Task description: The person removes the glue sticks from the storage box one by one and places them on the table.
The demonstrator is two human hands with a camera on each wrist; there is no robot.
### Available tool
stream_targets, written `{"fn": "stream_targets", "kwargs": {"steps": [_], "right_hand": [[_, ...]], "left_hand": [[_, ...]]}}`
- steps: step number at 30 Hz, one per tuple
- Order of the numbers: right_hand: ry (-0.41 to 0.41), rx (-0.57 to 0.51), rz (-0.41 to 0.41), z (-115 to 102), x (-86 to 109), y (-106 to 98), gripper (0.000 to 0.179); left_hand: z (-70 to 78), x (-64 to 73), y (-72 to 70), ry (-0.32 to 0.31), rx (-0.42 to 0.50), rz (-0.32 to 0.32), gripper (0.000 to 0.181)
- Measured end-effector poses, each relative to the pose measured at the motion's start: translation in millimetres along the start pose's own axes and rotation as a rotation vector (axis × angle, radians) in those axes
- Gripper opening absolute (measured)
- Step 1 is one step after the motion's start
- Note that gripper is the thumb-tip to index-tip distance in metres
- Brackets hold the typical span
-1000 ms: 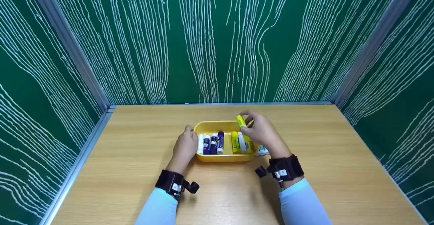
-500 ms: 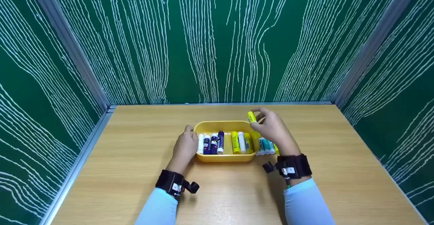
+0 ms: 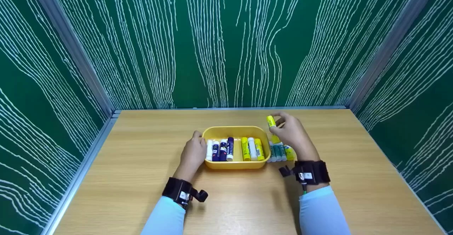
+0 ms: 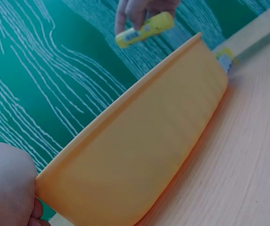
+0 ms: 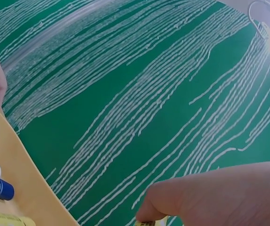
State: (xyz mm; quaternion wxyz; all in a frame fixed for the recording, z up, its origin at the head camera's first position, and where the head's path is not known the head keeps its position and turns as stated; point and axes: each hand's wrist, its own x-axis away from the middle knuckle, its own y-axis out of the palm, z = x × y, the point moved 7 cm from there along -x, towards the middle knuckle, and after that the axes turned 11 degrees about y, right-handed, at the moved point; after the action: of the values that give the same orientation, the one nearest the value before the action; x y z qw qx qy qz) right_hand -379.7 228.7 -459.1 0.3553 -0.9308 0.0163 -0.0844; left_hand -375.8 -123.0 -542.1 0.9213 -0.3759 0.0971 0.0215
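Yellow glue stick (image 3: 271, 121): one, tilted, aloft near the far right corner of the yellow tray (image 3: 236, 165).
Right hand (image 3: 293, 132): pinching that stick between thumb and fingers.
Left hand (image 3: 193, 152): gripping the tray's left edge.
Stick handling: judged light, stiff, smooth, apt to roll; hardly fragile; best pinched mid-barrel.
Tray handling: probably light, fairly rigid plastic; hold by rim.
Tray contents: purple glue sticks (image 3: 230, 149), also white and yellow ones.
Teal glue sticks (image 3: 277, 152): on the table (image 3: 233, 206), just outside the tray's right edge.
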Motion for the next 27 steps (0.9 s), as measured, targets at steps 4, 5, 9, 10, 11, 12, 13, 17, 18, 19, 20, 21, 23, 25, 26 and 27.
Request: {"fn": "stream_targets", "kwargs": {"steps": [4,5,9,10,11,12,13,17,18,19,20,21,23,25,26,27], "right_hand": [[0.031,-0.004,-0.006,8.4,-2.0,-5.5,0.061],[0.038,-0.004,-0.006,10.5,-2.7,-6.7,0.061],[0.072,0.0,-0.01,18.5,-5.6,-9.7,0.062],[0.08,0.001,-0.012,20.6,-6.0,-10.2,0.063],[0.091,0.001,-0.015,22.8,-6.9,-10.4,0.063],[0.1,0.002,-0.016,25.0,-7.8,-10.7,0.063],[0.11,0.002,-0.019,27.4,-8.4,-11.3,0.064],[0.139,0.014,-0.014,37.0,-11.9,-13.2,0.064],[0.143,0.019,-0.013,39.7,-12.6,-13.6,0.063],[0.152,0.019,-0.014,42.7,-13.3,-13.9,0.063],[0.16,0.022,-0.015,45.4,-13.9,-14.0,0.063],[0.172,0.023,-0.016,48.5,-14.5,-14.0,0.063],[0.206,0.016,-0.023,55.4,-15.9,-14.0,0.063],[0.238,0.008,-0.033,61.4,-16.8,-14.0,0.064],[0.253,0.007,-0.035,64.3,-17.6,-14.1,0.064],[0.267,0.003,-0.038,67.0,-18.2,-14.1,0.065]], "left_hand": [[0.1,0.4,-0.1,-0.004,-0.004,-0.004,0.034],[0.1,0.6,-0.3,-0.004,-0.004,-0.004,0.034],[0.0,0.7,-1.0,-0.002,-0.001,0.0,0.033],[0.0,0.6,-1.1,-0.002,0.0,0.001,0.033],[-0.1,0.5,-1.2,-0.002,0.002,0.001,0.033],[-0.2,0.3,-1.2,-0.002,0.004,0.002,0.033],[-0.3,0.2,-1.2,-0.002,0.005,0.002,0.033],[-0.3,0.2,-1.0,-0.001,0.005,0.002,0.032],[-0.3,0.2,-0.9,-0.001,0.004,0.002,0.032],[-0.3,0.5,-0.9,-0.002,0.003,0.002,0.032],[0.1,0.8,-0.9,-0.001,0.001,0.001,0.032],[0.4,1.1,-1.0,-0.002,0.002,0.001,0.032],[1.1,1.4,-1.2,0.003,0.001,-0.001,0.032],[2.0,1.8,-1.4,0.009,0.001,-0.003,0.032],[2.4,1.9,-1.6,0.013,0.001,-0.004,0.032],[2.4,1.8,-1.6,0.013,0.003,-0.004,0.032]]}}
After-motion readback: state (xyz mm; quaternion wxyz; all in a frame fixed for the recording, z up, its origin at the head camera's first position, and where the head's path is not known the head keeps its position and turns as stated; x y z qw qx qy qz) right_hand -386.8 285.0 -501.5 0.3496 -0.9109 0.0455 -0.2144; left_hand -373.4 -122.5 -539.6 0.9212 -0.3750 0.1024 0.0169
